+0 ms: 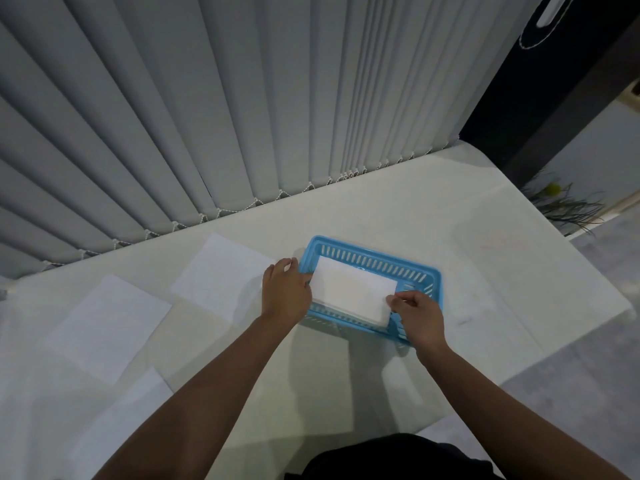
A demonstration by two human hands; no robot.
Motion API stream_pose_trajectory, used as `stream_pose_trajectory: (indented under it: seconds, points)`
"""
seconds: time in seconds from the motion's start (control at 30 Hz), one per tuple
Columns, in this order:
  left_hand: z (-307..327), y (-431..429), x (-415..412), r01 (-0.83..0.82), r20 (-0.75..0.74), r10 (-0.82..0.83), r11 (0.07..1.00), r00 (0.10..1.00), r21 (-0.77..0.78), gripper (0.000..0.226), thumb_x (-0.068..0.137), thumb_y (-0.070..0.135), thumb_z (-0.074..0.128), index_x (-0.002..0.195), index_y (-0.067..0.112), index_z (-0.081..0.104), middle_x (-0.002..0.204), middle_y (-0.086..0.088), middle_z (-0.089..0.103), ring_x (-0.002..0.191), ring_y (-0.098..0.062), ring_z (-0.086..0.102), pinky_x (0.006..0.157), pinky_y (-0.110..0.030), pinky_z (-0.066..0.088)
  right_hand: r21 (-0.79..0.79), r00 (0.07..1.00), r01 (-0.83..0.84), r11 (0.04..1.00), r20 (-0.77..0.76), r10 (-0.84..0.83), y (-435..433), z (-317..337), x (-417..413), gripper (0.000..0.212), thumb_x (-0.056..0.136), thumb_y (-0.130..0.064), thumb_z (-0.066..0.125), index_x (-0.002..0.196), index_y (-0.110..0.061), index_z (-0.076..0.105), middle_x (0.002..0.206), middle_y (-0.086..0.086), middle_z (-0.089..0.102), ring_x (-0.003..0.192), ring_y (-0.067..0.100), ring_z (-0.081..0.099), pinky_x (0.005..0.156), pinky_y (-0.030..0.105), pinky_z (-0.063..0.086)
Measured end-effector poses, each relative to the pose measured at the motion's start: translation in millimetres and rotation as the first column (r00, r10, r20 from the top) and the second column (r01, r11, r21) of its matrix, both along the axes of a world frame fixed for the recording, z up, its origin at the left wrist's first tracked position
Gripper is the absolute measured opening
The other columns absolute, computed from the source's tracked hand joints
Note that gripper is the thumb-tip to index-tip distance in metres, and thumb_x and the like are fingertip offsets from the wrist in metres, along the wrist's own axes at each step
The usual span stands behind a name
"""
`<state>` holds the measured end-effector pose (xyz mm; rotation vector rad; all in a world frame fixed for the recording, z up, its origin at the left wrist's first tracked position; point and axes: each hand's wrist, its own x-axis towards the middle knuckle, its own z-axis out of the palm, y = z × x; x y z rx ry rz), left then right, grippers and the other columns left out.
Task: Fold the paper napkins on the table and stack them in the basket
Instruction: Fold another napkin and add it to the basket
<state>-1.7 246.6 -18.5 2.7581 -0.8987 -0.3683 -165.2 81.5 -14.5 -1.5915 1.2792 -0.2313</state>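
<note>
A light blue slotted basket (374, 259) stands on the white table, right of centre. Over it lies a folded white napkin (353, 289), held at both ends. My left hand (284, 292) grips its left end beside the basket's left wall. My right hand (419, 315) pinches the napkin's near right corner above the basket's near right side. Three unfolded napkins lie flat on the table to the left: one (221, 275) next to my left hand, one (110, 323) further left, one (121, 420) near the front edge.
Grey vertical blinds (207, 116) hang along the table's far edge. The table (485, 271) ends to the right of the basket, with grey floor beyond. A dark cabinet and a small plant (561, 202) stand at the far right.
</note>
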Motion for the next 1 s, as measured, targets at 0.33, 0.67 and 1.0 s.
stream_pose_trajectory:
  seconds: [0.33, 0.67, 1.0]
  points:
    - [-2, -23, -7, 0.287, 0.01, -0.287, 0.957, 0.958, 0.048, 0.057, 0.101, 0.043, 0.021, 0.153, 0.022, 0.009, 0.163, 0.0, 0.005, 0.15, -0.016, 0.0, 0.121, -0.045, -0.002, -0.509, 0.703, -0.712, 0.484, -0.524, 0.482, 17, -7, 11, 0.068, 0.091, -0.058, 0.019, 0.147, -0.022, 0.032, 0.16, 0.002, 0.021, 0.147, 0.027, 0.016, 0.118, 0.044, 0.011]
    - [-22, -17, -8, 0.387, -0.003, -0.395, 0.9, 0.919, 0.2, 0.07, 0.097, 0.056, 0.01, 0.152, 0.017, -0.01, 0.162, -0.002, -0.011, 0.149, -0.02, -0.013, 0.119, -0.052, -0.012, -0.38, 0.532, -0.844, 0.38, -0.691, 0.49, 15, -40, 3, 0.092, 0.079, -0.072, -0.018, 0.153, -0.02, -0.003, 0.162, 0.002, -0.005, 0.148, 0.026, -0.01, 0.117, 0.047, -0.008]
    - [-28, -12, -6, 0.337, 0.006, -0.343, 0.926, 0.939, 0.17, 0.083, 0.086, 0.067, -0.006, 0.152, 0.016, -0.009, 0.162, -0.004, -0.012, 0.15, -0.02, -0.012, 0.119, -0.051, -0.012, -0.385, 0.565, -0.821, 0.423, -0.654, 0.502, 15, -41, -1, 0.089, 0.082, -0.073, -0.009, 0.152, -0.018, -0.006, 0.161, 0.003, -0.01, 0.148, 0.027, -0.011, 0.115, 0.043, -0.01]
